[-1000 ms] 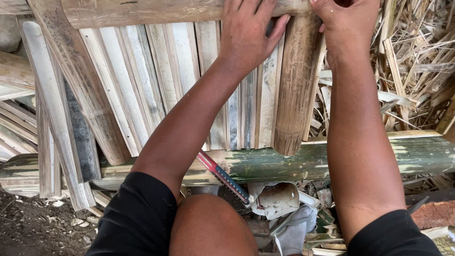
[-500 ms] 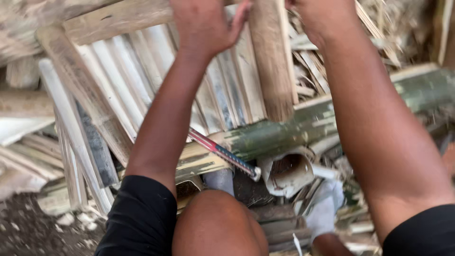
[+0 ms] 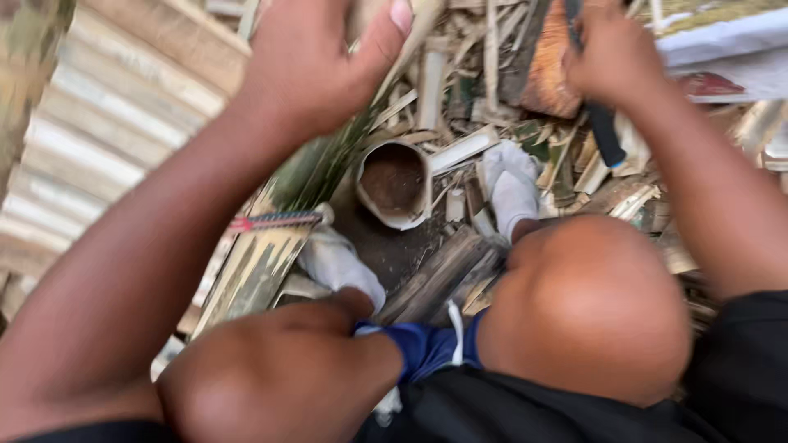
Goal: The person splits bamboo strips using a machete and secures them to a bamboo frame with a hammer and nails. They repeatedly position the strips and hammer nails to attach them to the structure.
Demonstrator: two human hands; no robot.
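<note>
Shifted since the earlier frames: view swings down and right; both hands leave the flat row of slats.

Left hand (image 3: 316, 66): closed over the top of a green bamboo piece (image 3: 320, 168), thumb pressed across a pale strip at the upper edge. Earlier it lay spread flat on the slats; now it grips.

Right hand (image 3: 611, 53): closed round a dark tool handle (image 3: 606, 131) that juts down below the fist. Blade end hidden behind the hand; kind of tool cannot be told. Earlier this hand held the top of a wide slat and no tool showed in it.

Slat panel (image 3: 123, 139): now left of the left arm, blurred, pale strips side by side.

Red-and-grey ruler (image 3: 275, 220): below the left hand, lying across the split bamboo, just beside the left forearm.

Cut bamboo tube (image 3: 394, 184): between the two hands, open end up, brown inside.

White cloths (image 3: 513, 184): below and between the hands, among splinters and offcuts.

Knees: both bare, nearest the camera, dark shorts below.

Reading: work appears to have passed from holding slats in place to taking up a tool against a fresh piece.
</note>
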